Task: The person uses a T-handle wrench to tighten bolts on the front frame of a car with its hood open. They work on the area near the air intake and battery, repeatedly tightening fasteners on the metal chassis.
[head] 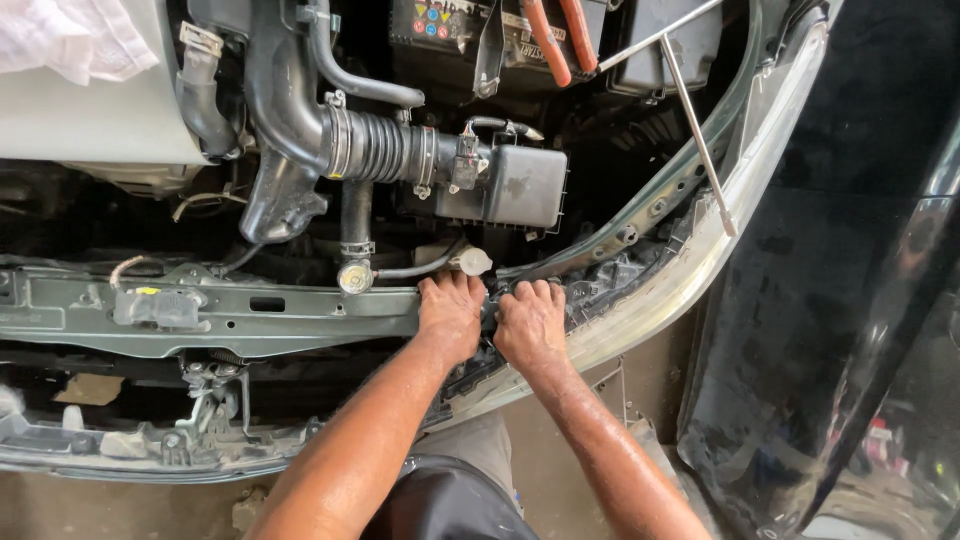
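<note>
Both forearms reach up to the green radiator support (300,305), where the left hand (450,315) and right hand (530,322) press side by side, fingers curled over its right end; what they grip stays hidden. Beyond sits a black battery (450,30) bearing a label of coloured round symbols.

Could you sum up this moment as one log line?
left hand: pressing on radiator support | right hand: beside it, on headlight edge | grip: unclear

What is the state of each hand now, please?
Left hand: closed, gripping the front crossmember.
Right hand: closed on a dark part beside it; what exactly cannot be told.
</note>
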